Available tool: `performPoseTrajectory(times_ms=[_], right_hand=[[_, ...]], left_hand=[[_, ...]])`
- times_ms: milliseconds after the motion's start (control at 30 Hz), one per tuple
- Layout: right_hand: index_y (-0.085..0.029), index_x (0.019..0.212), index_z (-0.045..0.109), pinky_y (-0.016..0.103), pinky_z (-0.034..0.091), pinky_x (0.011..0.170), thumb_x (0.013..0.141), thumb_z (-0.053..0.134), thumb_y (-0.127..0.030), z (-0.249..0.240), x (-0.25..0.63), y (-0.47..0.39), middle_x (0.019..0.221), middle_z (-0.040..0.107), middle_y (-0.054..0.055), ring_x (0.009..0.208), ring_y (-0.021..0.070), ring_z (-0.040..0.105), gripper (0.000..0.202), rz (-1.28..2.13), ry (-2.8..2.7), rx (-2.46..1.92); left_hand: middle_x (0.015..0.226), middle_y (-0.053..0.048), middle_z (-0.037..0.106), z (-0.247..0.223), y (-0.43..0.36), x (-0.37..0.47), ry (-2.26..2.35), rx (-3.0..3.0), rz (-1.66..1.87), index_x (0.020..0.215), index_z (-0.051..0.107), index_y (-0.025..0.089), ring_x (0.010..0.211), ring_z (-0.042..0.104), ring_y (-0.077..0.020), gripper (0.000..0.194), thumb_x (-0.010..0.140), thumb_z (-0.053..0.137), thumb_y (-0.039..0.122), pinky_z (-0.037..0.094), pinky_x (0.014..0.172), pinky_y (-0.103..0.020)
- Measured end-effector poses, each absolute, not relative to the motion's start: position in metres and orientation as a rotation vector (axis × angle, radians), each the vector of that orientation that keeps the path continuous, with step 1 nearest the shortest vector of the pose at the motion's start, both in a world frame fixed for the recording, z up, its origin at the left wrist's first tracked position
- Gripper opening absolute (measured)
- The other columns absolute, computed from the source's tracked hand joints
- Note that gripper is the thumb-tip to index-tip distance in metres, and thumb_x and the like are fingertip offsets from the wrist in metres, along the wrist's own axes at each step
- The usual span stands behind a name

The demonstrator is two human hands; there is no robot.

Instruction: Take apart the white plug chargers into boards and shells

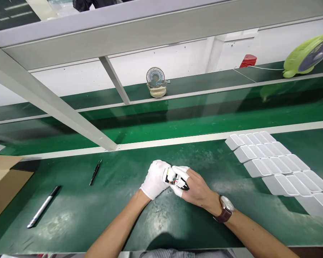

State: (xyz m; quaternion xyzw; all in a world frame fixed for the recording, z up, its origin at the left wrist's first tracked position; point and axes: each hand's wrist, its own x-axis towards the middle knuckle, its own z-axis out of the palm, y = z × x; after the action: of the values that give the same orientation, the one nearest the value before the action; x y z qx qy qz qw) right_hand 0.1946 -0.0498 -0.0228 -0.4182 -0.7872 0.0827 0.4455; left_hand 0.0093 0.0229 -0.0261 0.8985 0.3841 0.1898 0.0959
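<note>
My left hand [156, 178], in a white glove, is closed around the left end of a small white device [171, 175] above the green tabletop. The device is open on one side and shows coloured wires and dark parts inside. My right hand [191, 183], with white covers on some fingertips and a watch on the wrist, pinches the device's right end, where a white piece with a black tip [182, 184] sticks out. The fingers partly hide where the pieces meet.
Rows of white trays [271, 157] stand at the right. A black pen [96, 172], a marker [43, 207] and a cardboard box [5, 186] lie at the left. Behind a metal frame post [70, 116] are a small fan [156, 81] and a green fan [307, 55].
</note>
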Motion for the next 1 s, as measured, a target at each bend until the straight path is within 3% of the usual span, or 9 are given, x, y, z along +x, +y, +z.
performPoseTrajectory(times_ms=[100,167,300,500,667,1000], right_hand=[[-0.022,0.145,0.041,0.046,0.059,0.096,0.085,0.066,-0.013,-0.015,0.202,-0.051,0.127,0.063,0.014,0.119,0.028,0.062,0.066,0.26,-1.869,-0.977],[-0.023,0.144,0.043,0.046,0.058,0.097,0.084,0.066,-0.011,-0.009,0.207,-0.053,0.131,0.061,0.014,0.122,0.0279,0.06,0.065,0.343,-1.806,-0.978],[-0.022,0.146,0.042,0.049,0.055,0.101,0.083,0.068,-0.007,-0.007,0.212,-0.056,0.135,0.058,0.015,0.127,0.0294,0.056,0.07,0.395,-1.812,-0.914],[-0.021,0.151,0.037,0.051,0.055,0.102,0.085,0.068,-0.009,-0.014,0.205,-0.058,0.137,0.058,0.016,0.13,0.0305,0.055,0.074,0.363,-1.894,-0.85],[-0.022,0.151,0.037,0.05,0.056,0.102,0.086,0.068,-0.011,-0.017,0.203,-0.059,0.135,0.06,0.016,0.129,0.0302,0.057,0.073,0.357,-1.922,-0.859],[-0.02,0.147,0.042,0.05,0.054,0.103,0.085,0.068,-0.007,-0.021,0.202,-0.06,0.137,0.058,0.017,0.128,0.0301,0.057,0.068,0.426,-1.897,-0.858]], left_hand=[[0.057,-0.001,0.053,-0.019,0.027,0.006,1.203,2.656,0.541,0.057,0.048,0.021,0.057,0.054,-0.0181,0.028,0.073,0.069,0.029,0.044,0.063,-0.035],[0.062,-0.002,0.057,-0.017,0.029,0.001,1.222,2.646,0.638,0.06,0.052,0.021,0.063,0.058,-0.0201,0.024,0.073,0.07,0.029,0.048,0.067,-0.036],[0.086,-0.01,0.067,-0.021,0.025,-0.008,1.162,2.557,0.976,0.081,0.062,0.02,0.089,0.065,-0.0272,0.018,0.073,0.073,0.032,0.055,0.082,-0.042],[0.103,-0.013,0.068,-0.027,0.017,-0.009,1.101,2.413,1.043,0.105,0.061,0.019,0.097,0.068,-0.0264,0.028,0.079,0.067,0.027,0.059,0.085,-0.041],[0.084,-0.009,0.066,-0.017,0.014,-0.003,1.074,2.451,0.946,0.077,0.059,0.021,0.082,0.067,-0.0243,0.004,0.077,0.063,0.022,0.058,0.076,-0.038],[0.065,-0.004,0.057,-0.01,0.017,0.0,1.1,2.495,0.767,0.062,0.052,0.022,0.066,0.062,-0.0199,0.017,0.074,0.064,0.025,0.052,0.063,-0.032]])
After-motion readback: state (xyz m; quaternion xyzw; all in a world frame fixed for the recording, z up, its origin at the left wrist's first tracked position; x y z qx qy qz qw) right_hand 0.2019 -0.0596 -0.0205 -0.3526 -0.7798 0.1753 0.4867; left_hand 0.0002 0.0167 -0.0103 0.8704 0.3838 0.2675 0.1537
